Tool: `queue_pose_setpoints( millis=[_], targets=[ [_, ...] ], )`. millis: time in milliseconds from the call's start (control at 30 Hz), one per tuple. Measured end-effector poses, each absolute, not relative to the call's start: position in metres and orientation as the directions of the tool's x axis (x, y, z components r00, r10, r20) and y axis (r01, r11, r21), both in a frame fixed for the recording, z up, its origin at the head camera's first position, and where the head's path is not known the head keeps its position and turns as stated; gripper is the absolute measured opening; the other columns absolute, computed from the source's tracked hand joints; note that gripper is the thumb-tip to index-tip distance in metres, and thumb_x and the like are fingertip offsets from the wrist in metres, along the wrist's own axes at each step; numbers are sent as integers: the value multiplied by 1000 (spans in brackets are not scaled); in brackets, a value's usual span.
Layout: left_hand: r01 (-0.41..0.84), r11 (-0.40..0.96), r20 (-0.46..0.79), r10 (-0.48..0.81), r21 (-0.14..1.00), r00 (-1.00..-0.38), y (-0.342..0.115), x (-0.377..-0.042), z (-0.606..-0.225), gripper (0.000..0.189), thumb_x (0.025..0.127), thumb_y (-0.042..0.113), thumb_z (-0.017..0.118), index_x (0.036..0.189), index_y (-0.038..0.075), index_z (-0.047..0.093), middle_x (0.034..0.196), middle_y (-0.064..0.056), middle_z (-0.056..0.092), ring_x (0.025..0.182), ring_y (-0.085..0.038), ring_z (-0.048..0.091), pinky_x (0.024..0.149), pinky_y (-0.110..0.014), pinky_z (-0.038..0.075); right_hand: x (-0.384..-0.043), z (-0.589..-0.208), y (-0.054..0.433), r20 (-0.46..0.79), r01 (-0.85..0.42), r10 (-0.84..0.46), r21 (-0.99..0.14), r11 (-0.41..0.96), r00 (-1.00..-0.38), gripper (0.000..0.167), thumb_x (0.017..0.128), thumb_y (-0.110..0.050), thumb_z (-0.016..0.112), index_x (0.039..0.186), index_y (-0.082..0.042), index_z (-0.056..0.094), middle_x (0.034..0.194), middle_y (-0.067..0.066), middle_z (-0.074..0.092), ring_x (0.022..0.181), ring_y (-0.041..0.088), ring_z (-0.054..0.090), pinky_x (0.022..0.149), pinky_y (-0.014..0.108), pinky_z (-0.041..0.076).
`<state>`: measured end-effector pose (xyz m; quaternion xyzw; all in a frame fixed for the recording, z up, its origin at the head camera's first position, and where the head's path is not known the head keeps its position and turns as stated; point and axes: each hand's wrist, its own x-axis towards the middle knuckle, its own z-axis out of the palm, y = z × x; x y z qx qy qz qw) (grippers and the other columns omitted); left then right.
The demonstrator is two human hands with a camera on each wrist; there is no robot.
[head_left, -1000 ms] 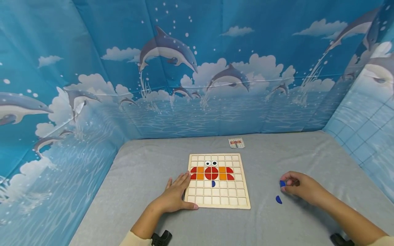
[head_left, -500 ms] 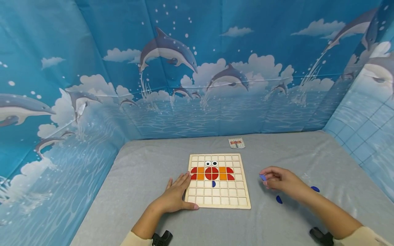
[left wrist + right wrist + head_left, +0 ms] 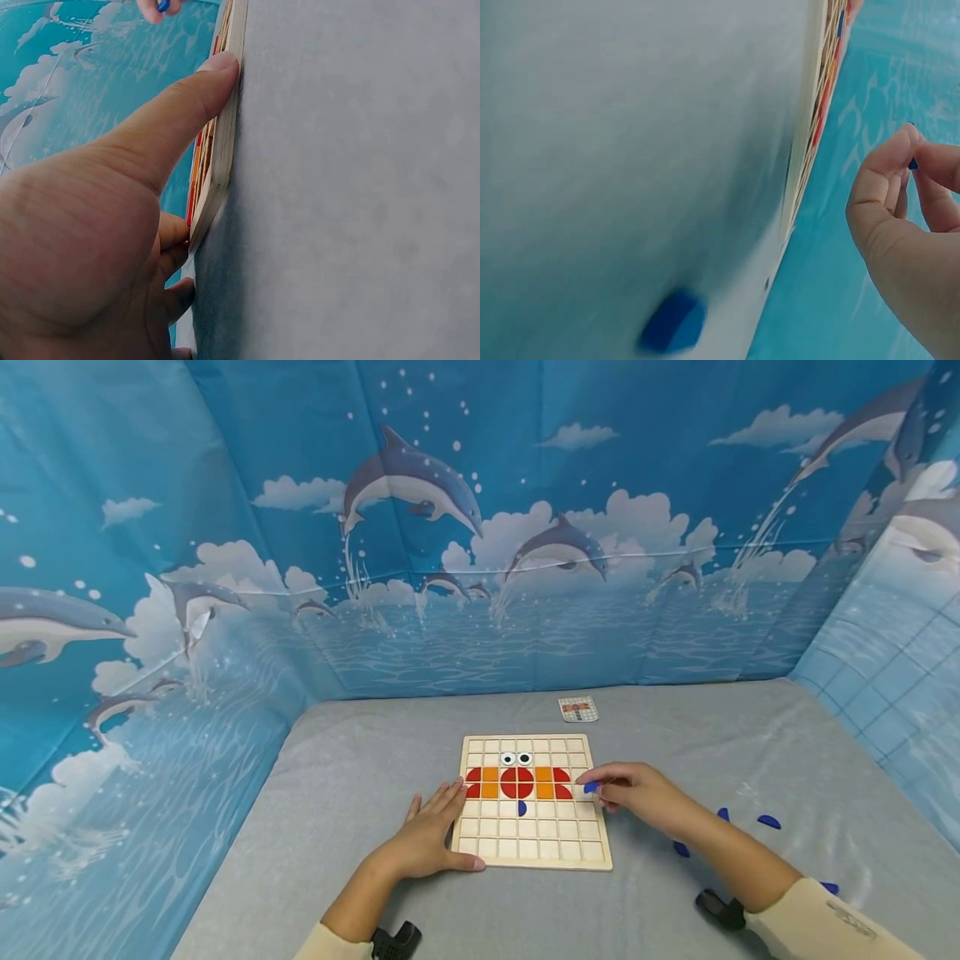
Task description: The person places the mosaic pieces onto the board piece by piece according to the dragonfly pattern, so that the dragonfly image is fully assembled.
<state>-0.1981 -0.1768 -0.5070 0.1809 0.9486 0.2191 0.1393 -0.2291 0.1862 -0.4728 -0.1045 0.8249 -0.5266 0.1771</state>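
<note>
A square wooden grid board (image 3: 555,831) lies on the grey cloth. Red and orange pieces, two eye discs (image 3: 516,759) and one blue half-round piece (image 3: 522,808) sit in its cells. My left hand (image 3: 423,839) rests along the board's left side, fingers extended, its thumb (image 3: 180,105) at the front edge. Over the board's right edge, my right hand (image 3: 641,792) pinches another blue half-round piece (image 3: 591,787) between thumb and fingertips. In the right wrist view, only slivers of that piece show between the fingers.
Several loose blue half-round pieces (image 3: 768,821) lie on the cloth to the right, around my right forearm. A small printed picture card (image 3: 577,709) lies behind the board. A dolphin-print curtain (image 3: 480,635) borders the table's back and sides.
My right hand has moved left from the loose pieces to the board's right edge, carrying a blue half-round piece. My left hand and the board have stayed in place.
</note>
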Motion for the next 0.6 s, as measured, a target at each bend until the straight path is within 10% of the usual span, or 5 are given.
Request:
queue_pose_setpoints(
  millis=[600],
  targets=[
    [306,843,-177,417,444,-892,-180,-200,-512,119,77,68,76,163,11,17,172,-3,11,160,-31,9,123,-68,2,-246,-477,124,-68,-169,-478,-884,436,-876,22,97,-9,60,109,-5,77,103,9,67,77,17,56,69,31,51]
  ],
)
